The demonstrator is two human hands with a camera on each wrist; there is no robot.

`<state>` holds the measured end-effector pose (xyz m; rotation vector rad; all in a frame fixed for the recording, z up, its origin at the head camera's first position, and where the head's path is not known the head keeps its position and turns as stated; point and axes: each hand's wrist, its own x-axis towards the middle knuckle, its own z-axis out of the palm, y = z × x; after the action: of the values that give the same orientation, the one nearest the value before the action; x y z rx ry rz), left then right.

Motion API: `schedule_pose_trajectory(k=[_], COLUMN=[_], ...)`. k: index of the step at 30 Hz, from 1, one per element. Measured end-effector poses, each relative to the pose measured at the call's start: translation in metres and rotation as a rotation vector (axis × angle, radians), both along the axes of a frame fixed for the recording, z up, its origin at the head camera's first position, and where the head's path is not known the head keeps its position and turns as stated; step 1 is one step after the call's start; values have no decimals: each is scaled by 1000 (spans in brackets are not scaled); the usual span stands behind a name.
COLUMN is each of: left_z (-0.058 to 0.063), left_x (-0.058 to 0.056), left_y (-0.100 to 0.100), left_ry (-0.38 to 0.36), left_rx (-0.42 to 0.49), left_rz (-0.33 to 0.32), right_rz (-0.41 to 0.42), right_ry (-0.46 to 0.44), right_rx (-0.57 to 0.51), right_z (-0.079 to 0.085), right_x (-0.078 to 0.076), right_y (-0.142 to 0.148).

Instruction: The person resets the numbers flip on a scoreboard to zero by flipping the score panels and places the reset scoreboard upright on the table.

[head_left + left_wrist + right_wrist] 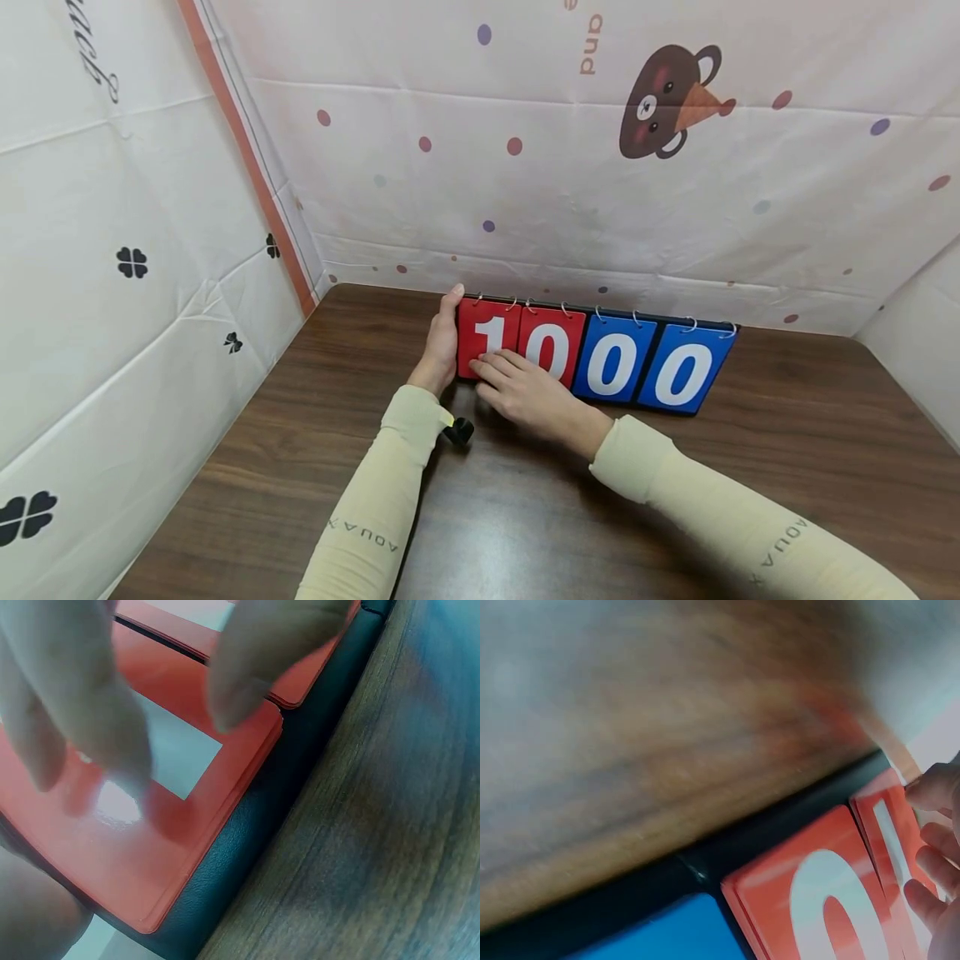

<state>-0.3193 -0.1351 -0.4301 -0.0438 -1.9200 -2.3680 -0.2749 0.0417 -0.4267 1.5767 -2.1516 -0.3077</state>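
A tabletop flip scoreboard (580, 329) stands tilted on the table, with two red cards reading 1 and 0 and two blue cards reading 0 and 0. My left hand (438, 346) grips its left edge, thumb up at the top corner. Across the lower part of the red 1 card (472, 321), my right hand (528, 396) lays its fingers, loosely extended. These fingers (112, 727) cover part of the white digit in the left wrist view. In the right wrist view, fingers (934, 851) lie over the same card at the right edge.
Dark wood table (300, 467) surrounds the scoreboard. A small black object (459, 431) sits by the left cuff. Behind stands a printed fabric wall (450, 192), with another white one (112, 350) at the left.
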Motion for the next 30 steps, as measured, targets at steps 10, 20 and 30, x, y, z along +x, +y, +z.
schedule_pose_trajectory(k=[10, 20, 30], left_z=[1, -3, -3], left_x=[-2, -1, -4], left_y=[-1, -1, 0], left_ry=[-5, -32, -27], left_rx=[-6, -11, -36], left_rz=[-7, -19, -7], right_rz=[54, 14, -247], right_ry=[-14, -65, -284], right_rx=[-293, -582, -650], right_z=[44, 91, 105], right_x=[-7, -41, -74], right_y=[-9, -21, -33])
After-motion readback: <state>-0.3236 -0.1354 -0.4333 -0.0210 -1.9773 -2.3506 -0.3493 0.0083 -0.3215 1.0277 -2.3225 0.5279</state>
